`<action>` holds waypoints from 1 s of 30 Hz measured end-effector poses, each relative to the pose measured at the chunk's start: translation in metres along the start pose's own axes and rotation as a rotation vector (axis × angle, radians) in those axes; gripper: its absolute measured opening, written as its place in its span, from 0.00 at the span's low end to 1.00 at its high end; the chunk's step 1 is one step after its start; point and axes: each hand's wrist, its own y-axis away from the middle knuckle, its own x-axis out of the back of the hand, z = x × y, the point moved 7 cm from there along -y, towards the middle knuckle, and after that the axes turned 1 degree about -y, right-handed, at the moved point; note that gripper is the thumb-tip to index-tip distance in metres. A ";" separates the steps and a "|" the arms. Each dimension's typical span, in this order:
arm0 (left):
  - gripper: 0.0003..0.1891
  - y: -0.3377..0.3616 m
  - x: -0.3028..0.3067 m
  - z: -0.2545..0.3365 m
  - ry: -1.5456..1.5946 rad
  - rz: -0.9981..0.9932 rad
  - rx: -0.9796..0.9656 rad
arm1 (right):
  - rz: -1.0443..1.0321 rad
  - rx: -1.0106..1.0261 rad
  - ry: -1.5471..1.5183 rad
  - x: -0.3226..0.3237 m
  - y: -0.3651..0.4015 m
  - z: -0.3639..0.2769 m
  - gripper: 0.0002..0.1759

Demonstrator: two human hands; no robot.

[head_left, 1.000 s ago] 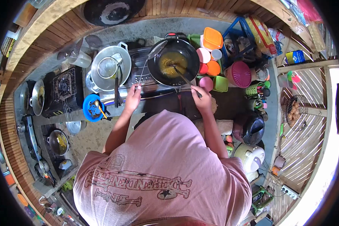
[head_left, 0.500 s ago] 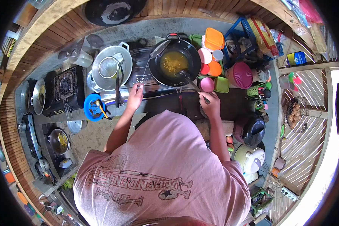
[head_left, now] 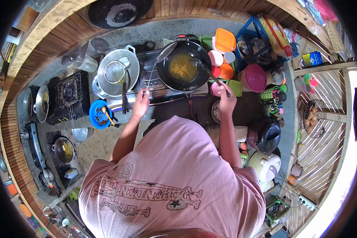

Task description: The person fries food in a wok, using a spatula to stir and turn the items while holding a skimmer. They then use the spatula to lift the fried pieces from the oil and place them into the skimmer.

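Observation:
A black wok point(head_left: 173, 82) stands on the stove, with yellowish oil and small golden bits of food point(head_left: 182, 68) in it. My right hand point(head_left: 227, 102) is closed round the dark handle of a spatula point(head_left: 211, 73), whose head reaches into the right side of the wok. My left hand point(head_left: 141, 104) grips the thin metal handle of a skimmer point(head_left: 151, 74); its round head lies over the wok's left rim. Left of the wok, a large metal pot point(head_left: 133, 79) carries a round strainer point(head_left: 114, 72) with a dark handle.
A blue bowl point(head_left: 93, 115) with a spoon sits near the counter's front edge. Plastic containers, among them an orange-lidded one point(head_left: 225, 39) and a pink-lidded one point(head_left: 255, 77), crowd the right side. At left is a second burner point(head_left: 70, 89). A dark pan point(head_left: 121, 12) hangs on the back wall.
The spatula head has moved from the wok's lower right toward its upper right. My right hand has shifted slightly right with it. My left hand and the skimmer stay nearly in place.

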 end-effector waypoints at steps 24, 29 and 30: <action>0.16 -0.008 -0.007 -0.012 -0.027 -0.037 0.024 | 0.101 -0.363 -0.224 -0.032 -0.032 0.073 0.21; 0.17 -0.014 -0.002 -0.016 0.041 -0.055 0.017 | 0.039 -0.362 -0.224 -0.033 -0.012 0.061 0.23; 0.17 -0.014 -0.001 -0.015 0.059 -0.051 0.022 | 0.037 -0.353 -0.221 -0.029 -0.010 0.055 0.22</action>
